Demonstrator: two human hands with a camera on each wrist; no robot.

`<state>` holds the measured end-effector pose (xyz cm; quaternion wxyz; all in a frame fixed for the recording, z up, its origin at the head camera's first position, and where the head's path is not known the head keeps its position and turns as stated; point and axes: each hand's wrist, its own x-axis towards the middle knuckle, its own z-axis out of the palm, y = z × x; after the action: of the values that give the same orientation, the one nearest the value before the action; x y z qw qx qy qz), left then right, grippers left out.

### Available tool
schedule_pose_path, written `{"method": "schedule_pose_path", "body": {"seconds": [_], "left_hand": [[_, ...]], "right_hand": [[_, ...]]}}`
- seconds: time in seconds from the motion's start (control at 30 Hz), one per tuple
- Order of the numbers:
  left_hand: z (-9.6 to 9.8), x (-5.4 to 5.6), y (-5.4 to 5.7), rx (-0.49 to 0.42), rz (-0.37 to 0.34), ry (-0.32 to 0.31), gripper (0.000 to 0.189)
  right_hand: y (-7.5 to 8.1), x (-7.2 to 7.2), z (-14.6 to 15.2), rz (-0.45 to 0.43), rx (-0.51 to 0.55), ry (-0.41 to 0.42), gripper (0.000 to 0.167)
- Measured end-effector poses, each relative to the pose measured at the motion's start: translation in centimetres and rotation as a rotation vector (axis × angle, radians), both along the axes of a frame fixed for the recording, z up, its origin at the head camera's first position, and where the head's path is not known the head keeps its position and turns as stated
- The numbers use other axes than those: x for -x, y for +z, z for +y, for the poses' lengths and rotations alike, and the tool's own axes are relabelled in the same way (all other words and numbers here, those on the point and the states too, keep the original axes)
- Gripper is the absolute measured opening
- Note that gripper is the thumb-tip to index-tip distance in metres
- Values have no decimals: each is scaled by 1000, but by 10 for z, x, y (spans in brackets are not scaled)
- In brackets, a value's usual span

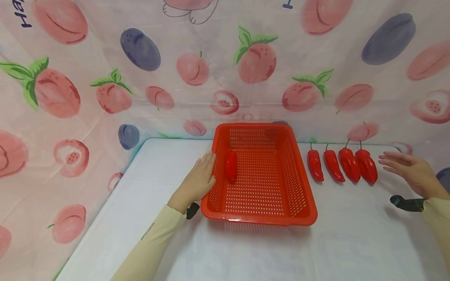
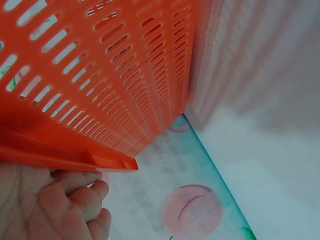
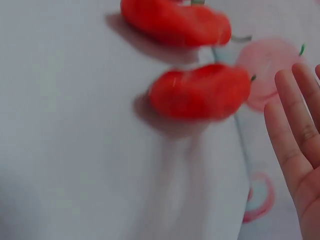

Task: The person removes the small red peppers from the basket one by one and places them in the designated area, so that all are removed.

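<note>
A red plastic basket [image 1: 260, 221] with slotted walls stands in the middle of the white table. Inside it, near the left wall, lies one red chili pepper [image 1: 231, 166]. My left hand [image 1: 197, 179] rests along the basket's left rim with its fingers extended; in the left wrist view the fingers [image 2: 82, 192] lie at the rim's underside. Right of the basket, several red peppers [image 1: 349, 165] form a row, stems pointing away from me. Just right of the rightmost pepper [image 1: 366, 167], my right hand [image 1: 409, 171] hovers with loosely extended fingers, holding nothing.
The white table [image 1: 140, 195] ends at a back edge just behind the basket and the row of peppers. A fruit-printed cloth [image 1: 218, 39] hangs behind it and along the left side. Dark straps [image 1: 408, 203] show at both wrists.
</note>
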<state>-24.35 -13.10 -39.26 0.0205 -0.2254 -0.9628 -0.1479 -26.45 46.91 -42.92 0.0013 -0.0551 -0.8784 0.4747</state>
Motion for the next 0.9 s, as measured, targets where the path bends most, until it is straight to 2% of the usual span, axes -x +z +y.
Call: {"method": "schedule_pose_path", "body": {"seconds": [0.17,0.43,0.57,0.67,0.8,0.9], "left_hand": [[0,1,-1,9,0,1,64],[0,1,-1,7,1,-3,64],[0,1,0,6,-1,-2,64],[1,1,0,8,-3,0,64],[0,1,0,16,-2,1,64],[0,1,0,20,-1,2,64]], "right_hand": [[12,-3,-19,47,-75,56,61],[47,-4,-58,94,-113,185,48],[65,-4,-79,78,-140,245,50],[79,-4,-96,52,-213,284,53],[94,0,-119,32,-281,320,54],[103,4,-137,10,-289,354,55]]}}
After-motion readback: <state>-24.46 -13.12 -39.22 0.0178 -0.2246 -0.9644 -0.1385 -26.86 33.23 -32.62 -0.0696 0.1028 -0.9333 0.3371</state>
